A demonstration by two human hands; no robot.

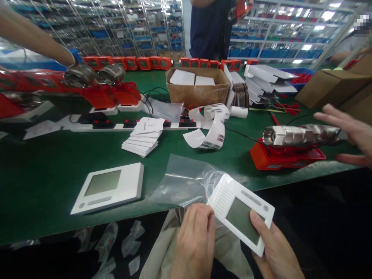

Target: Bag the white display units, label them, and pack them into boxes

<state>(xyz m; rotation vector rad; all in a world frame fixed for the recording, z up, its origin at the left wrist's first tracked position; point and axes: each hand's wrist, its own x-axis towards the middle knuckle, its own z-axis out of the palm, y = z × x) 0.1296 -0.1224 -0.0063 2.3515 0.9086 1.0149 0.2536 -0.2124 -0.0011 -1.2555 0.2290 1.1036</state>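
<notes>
My right hand (274, 250) grips a white display unit (222, 193) with a grey screen and a row of buttons, the thumb lying on the screen. One end of that unit is at the mouth of a clear plastic bag (183, 180). With curled fingers, my left hand (195, 236) pinches the bag's edge beside the unit. A second white display unit (112, 188) lies face up on the green table (43, 170), to the left. Behind the bag is a fanned stack of white cards (143, 137).
A curled strip of labels (213, 131) lies mid-table before a cardboard box (199, 89). At right, another person's hand (351, 131) is near a metal fitting on an orange base (287, 155). Another arm (37, 37) reaches in from the left; someone stands behind.
</notes>
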